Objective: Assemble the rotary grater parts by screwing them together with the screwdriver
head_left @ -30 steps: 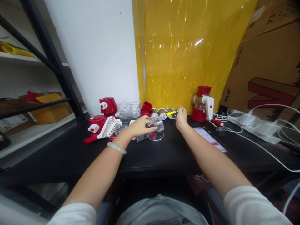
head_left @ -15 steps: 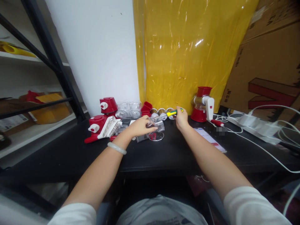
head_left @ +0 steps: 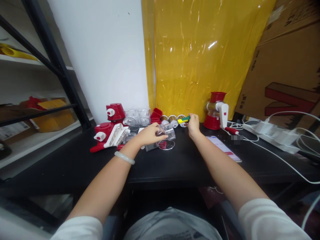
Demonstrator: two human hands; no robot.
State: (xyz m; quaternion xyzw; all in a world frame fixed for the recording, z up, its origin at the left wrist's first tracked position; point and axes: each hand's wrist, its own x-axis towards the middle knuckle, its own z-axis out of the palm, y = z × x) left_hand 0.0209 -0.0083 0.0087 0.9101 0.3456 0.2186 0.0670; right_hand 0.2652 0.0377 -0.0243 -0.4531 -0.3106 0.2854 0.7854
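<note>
My left hand (head_left: 151, 134) is closed on a clear plastic part (head_left: 170, 132), holding it just above the black table. In my right hand (head_left: 193, 124) is a screwdriver (head_left: 184, 120) with a yellow and green handle. Its thin shaft points left at the clear part; whether the tip touches a screw is too small to see. Under the clear part lies a clear round piece (head_left: 167, 145) with small red bits showing in it. Behind the hands stand several metal grater drums (head_left: 173, 120) in a row.
Red bases (head_left: 103, 131), a white crank arm (head_left: 116, 136) and clear cups (head_left: 137, 116) crowd the left. An assembled rotary grater (head_left: 215, 113) stands at the right back. A phone (head_left: 223, 149), white cables and a power strip (head_left: 275, 136) lie at the right.
The screwdriver handle has turned in my right hand, showing more green now, and the fingers have shifted slightly. My left hand and the clear part stay in place.
</note>
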